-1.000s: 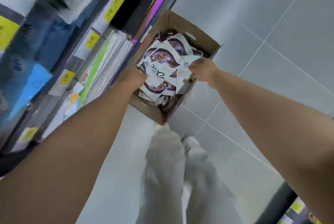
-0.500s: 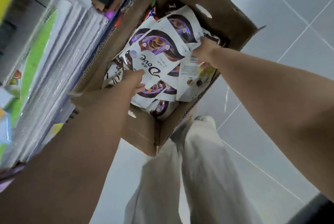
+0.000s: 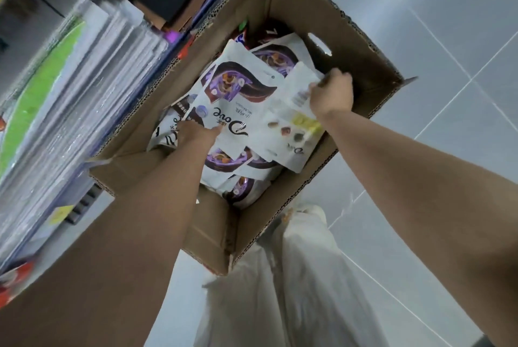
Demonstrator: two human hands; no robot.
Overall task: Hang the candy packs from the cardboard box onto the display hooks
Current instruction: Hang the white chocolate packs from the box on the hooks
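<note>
Cardboard box (image 3: 361, 66): arms extended down inside; left hand (image 3: 196, 133) pinches Dove pack (image 3: 241, 100), right hand (image 3: 332, 94) curled gripping reversed pack (image 3: 291, 133).

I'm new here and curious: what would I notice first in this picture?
A big open cardboard box sits in the middle, beside the shelves, heaped with white and purple candy packs. Both hands reach in: the right hand grips a white pack turned back side up, and the left hand touches the front-facing pack beside it.
</note>
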